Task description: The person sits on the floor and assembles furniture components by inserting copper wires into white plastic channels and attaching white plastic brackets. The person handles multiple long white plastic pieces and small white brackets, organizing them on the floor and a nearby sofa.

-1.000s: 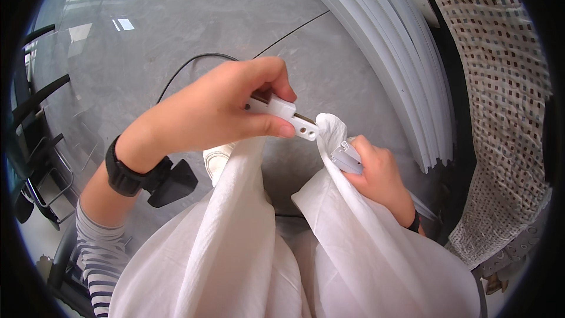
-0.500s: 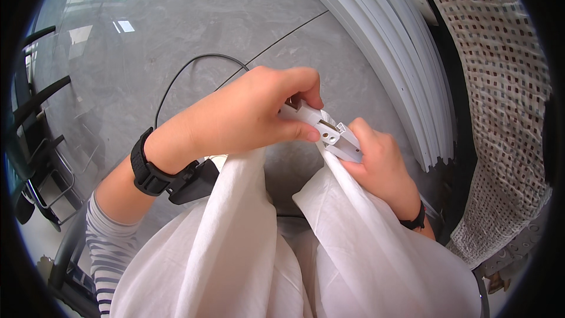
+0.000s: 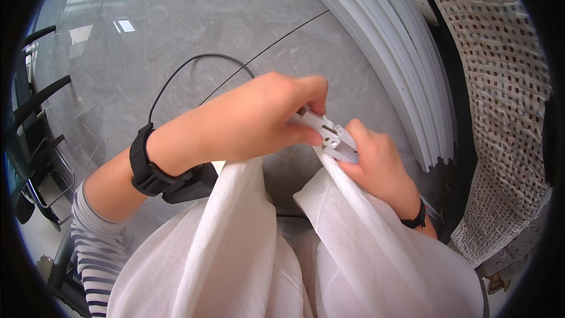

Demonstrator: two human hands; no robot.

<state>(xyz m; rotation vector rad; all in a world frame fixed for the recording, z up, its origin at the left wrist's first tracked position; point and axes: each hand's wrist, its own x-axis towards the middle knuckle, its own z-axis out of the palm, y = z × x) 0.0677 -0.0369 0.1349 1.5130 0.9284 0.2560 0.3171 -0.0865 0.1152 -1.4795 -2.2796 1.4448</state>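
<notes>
Connector [image 3: 331, 141], pinched by left hand [image 3: 259, 115] at rail [image 3: 346, 151], gripped by right hand [image 3: 384, 165]; seems mid-fitting; likely needs straight alignment next.

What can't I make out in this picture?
In the head view:
White fitting, far end: hidden by the left hand.
Pale channel piece, rear end: hidden by the right hand.
Whether the two interlock: too small to tell.
White strips: cut off by the top edge.
</notes>
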